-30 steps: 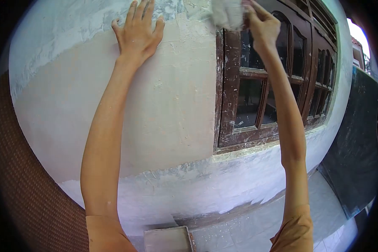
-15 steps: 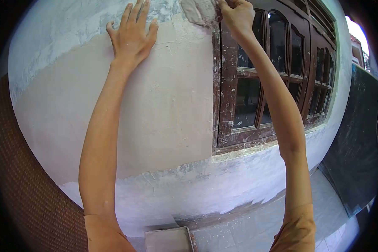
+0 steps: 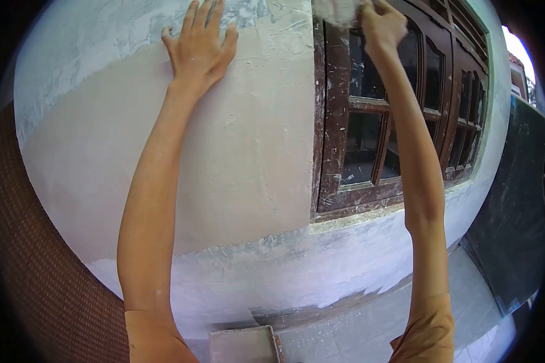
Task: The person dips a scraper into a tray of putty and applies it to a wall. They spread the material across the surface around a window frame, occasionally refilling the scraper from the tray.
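My left hand (image 3: 201,53) rests on the wall (image 3: 248,157), its fingers spread upward near the border of smooth beige putty and rougher bluish-white plaster. Up at the top edge, my right hand (image 3: 383,29) is closed on a putty scraper (image 3: 338,12). Whitish putty coats its flat blade, which is partly cut off by the frame. The blade overlaps the upper left corner of a brown wooden window (image 3: 336,157) in this view. Fresh ridges of putty show on the wall just left of the window frame.
White splashes mark the window's frame and glass. Below, a shallow rectangular tray (image 3: 243,330) stands on the grey tiled floor (image 3: 345,333). A brown woven panel (image 3: 54,254) borders the wall at left, and a dark board (image 3: 508,199) leans at right.
My right hand and the scraper have moved right, from the wall beside the window to in front of its frame. My left hand stays spread on the wall, slightly further right in view.
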`<state>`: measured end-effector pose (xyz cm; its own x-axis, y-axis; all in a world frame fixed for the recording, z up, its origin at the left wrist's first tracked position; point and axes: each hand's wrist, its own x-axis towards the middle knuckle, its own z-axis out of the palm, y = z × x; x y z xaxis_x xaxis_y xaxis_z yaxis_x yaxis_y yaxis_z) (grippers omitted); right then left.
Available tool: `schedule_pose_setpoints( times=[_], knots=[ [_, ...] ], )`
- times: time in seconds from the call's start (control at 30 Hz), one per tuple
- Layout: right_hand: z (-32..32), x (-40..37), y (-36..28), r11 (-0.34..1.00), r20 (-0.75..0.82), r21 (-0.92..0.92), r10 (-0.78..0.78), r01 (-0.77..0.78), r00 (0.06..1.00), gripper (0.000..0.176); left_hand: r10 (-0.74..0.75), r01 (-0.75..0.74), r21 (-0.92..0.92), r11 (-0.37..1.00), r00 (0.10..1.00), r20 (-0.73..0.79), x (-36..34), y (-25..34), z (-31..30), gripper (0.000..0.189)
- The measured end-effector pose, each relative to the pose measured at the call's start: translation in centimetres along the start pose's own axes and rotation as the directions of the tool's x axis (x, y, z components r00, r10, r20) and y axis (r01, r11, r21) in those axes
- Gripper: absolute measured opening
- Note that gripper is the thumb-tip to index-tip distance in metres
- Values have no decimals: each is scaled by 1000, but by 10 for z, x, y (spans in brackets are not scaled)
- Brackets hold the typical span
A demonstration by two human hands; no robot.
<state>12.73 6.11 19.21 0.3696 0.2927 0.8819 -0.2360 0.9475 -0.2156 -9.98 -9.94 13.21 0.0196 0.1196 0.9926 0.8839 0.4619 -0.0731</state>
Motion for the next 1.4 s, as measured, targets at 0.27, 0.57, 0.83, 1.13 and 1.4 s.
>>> schedule_pose_setpoints(
  times=[0.27,0.57,0.83,1.13,1.4],
  knots=[
    [2,-49,-9,991,255,-85,124,-106,959,25,49,-47,44,998,997,-57,4,-6,12,67],
    [-47,-72,-1,985,96,38,166,-170,981,27,-24,14,-65,998,986,-164,-73,-21,-8,65],
    [-79,-304,-42,804,591,-4,481,-594,648,26,-286,336,-345,876,939,189,-308,-73,-96,66],
    [-147,-642,-138,234,449,-432,893,-871,17,30,-680,980,-196,41,171,713,-655,-99,-235,54],
    [-224,-852,-159,371,441,-838,893,-400,-96,26,-444,684,409,-604,-715,540,-864,-77,-305,64]
  ],
)
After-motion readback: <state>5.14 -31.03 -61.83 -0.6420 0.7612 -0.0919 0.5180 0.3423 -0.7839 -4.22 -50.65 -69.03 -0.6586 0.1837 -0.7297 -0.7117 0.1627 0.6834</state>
